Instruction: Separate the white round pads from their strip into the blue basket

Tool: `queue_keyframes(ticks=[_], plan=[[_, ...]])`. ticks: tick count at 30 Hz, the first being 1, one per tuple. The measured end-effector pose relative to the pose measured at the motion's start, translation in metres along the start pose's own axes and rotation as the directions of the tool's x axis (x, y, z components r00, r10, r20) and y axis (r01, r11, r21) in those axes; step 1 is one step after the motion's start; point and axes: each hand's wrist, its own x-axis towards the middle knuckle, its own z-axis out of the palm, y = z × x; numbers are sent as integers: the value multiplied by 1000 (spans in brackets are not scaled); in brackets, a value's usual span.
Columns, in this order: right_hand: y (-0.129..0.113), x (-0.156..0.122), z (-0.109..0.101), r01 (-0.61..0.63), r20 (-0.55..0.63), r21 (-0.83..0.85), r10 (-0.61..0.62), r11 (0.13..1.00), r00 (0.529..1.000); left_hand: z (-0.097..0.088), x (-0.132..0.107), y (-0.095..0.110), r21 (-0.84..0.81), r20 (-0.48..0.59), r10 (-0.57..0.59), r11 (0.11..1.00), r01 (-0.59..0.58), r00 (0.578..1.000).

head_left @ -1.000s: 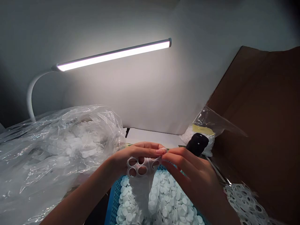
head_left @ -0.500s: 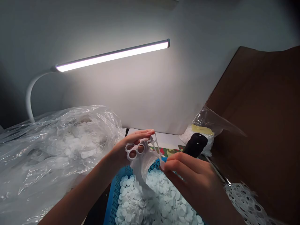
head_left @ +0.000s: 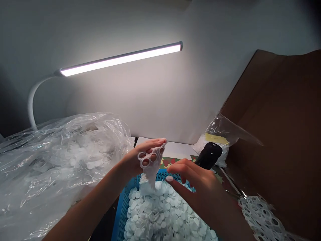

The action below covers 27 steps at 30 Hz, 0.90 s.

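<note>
My left hand [head_left: 141,155] grips a thin white sheet with punched-out round holes [head_left: 151,167], which hangs down from the fingers over the basket. To its right, my right hand [head_left: 193,180] is apart from the sheet, with the thumb and fingers spread. A small white oval shows at the right thumb's tip; I cannot tell whether it is the nail or a disc. Below both hands, a blue perforated plastic basket [head_left: 119,209] holds a heap of small white round discs [head_left: 160,214].
On the left bulges a large clear plastic bag [head_left: 82,150] of white pieces. A lit bar lamp [head_left: 122,59] hangs above. Behind my right hand are a black rounded object [head_left: 209,155] and a smaller bag [head_left: 223,142]. At right, holed white scraps [head_left: 262,217] lie beside a cardboard box [head_left: 283,134].
My right fingers have let go of the stretched strip of the sheet and opened. The sheet has sprung back toward my left hand, which still holds it.
</note>
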Motion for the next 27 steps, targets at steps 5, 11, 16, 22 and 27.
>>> queue_keyframes(ticks=[5,11,16,22,27], plan=[[5,4,7,-5,-43,26,6,1000,999,3,2,-13,-26,18,-32,999,33,999],[5,5,12,91,-85,38,-88,995,992,5,2,-20,-41,105,-71,996,76,992],[7,3,13,135,-125,-6,-135,991,983,5,3,-24,-60,84,-87,994,93,993],[7,4,12,130,-55,-44,-133,991,990,6,7,-26,-116,46,-81,990,86,996],[6,6,6,203,-22,-108,-207,973,978,-8,16,-17,-245,1,-41,969,40,999]])
